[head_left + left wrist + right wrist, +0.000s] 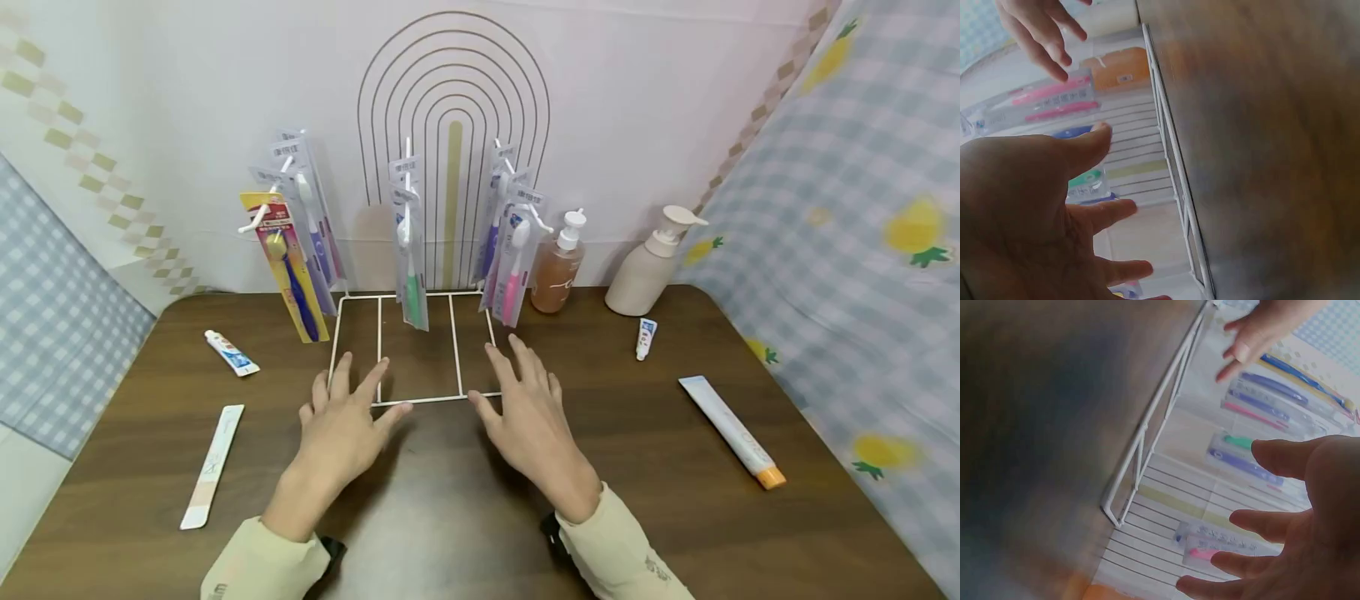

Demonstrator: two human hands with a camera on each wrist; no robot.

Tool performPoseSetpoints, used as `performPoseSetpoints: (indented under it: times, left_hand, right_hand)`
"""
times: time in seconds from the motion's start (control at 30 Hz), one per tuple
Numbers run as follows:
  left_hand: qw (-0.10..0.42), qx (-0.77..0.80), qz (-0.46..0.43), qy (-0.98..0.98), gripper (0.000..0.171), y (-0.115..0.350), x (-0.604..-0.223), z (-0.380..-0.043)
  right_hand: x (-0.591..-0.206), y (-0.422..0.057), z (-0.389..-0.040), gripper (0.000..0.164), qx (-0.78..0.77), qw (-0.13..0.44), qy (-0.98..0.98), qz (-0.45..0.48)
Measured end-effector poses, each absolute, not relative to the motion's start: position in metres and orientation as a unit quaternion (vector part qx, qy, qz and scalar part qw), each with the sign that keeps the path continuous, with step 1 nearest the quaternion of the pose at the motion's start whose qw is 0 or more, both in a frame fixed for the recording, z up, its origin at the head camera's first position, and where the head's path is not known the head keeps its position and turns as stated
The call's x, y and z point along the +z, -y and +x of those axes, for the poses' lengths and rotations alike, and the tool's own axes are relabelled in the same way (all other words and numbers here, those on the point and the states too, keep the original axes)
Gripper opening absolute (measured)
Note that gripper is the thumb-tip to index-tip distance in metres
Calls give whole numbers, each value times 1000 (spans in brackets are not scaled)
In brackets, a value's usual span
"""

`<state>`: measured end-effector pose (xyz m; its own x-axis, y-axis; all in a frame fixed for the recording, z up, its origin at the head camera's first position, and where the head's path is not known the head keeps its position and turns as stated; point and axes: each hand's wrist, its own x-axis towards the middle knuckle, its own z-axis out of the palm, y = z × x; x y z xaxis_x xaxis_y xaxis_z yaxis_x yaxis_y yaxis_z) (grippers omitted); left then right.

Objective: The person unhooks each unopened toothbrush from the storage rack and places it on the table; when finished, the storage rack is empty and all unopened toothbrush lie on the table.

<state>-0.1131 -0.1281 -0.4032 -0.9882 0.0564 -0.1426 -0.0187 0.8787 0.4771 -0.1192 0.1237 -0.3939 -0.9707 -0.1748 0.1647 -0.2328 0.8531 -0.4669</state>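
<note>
Both hands hover near the front corners of a white wire display rack (420, 401), fingers spread and holding nothing. My left hand (341, 429) is by the rack's front left corner, and my right hand (531, 417) is by the front right one. Packaged toothbrushes hang from the rack's hooks. A yellow-carded toothbrush (288, 271) with a blue handle hangs at the front left, a green-handled toothbrush (412, 283) in the middle, and a pink-handled toothbrush (513, 279) on the right. In the right wrist view, the rack's base (1147, 425) runs beside the spread fingers.
Right of the rack stand an amber pump bottle (556, 271) and a beige pump bottle (645, 271). A small toothpaste tube (646, 338) and a larger orange-capped tube (731, 429) lie on the right. At left lie another small tube (232, 353) and a slim white packet (213, 467).
</note>
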Motion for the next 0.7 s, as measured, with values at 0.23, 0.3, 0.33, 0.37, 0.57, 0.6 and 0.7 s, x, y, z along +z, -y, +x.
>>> performPoseSetpoints:
  times: [0.23, 0.3, 0.33, 0.37, 0.57, 0.6, 0.7]
  left_hand:
    - [95, 259, -3, -961, 98, 145, -414, -133]
    - [96, 260, -6, -961, 104, 151, -416, -138]
    - [93, 261, -6, -961, 106, 154, -418, -141]
    - [93, 265, -7, -960, 109, 157, -420, -144]
    - [88, 284, -7, -955, 120, 173, -433, -160]
    - [90, 286, -6, -954, 122, 175, -435, -163]
    - [94, 293, -5, -951, 125, 182, -444, -169]
  right_hand:
    - [-370, -136, -135, 76, 298, 49, 951, 63]
    - [-359, -140, -142, 79, 319, 39, 946, 47]
    - [-354, -143, -147, 79, 330, 38, 942, 41]
    - [-350, -145, -151, 79, 344, 40, 937, 39]
    - [-335, -153, -181, 64, 454, 109, 883, 58]
    - [-334, -153, -185, 60, 473, 123, 871, 60]
    - [-334, -153, -197, 50, 532, 153, 830, 64]
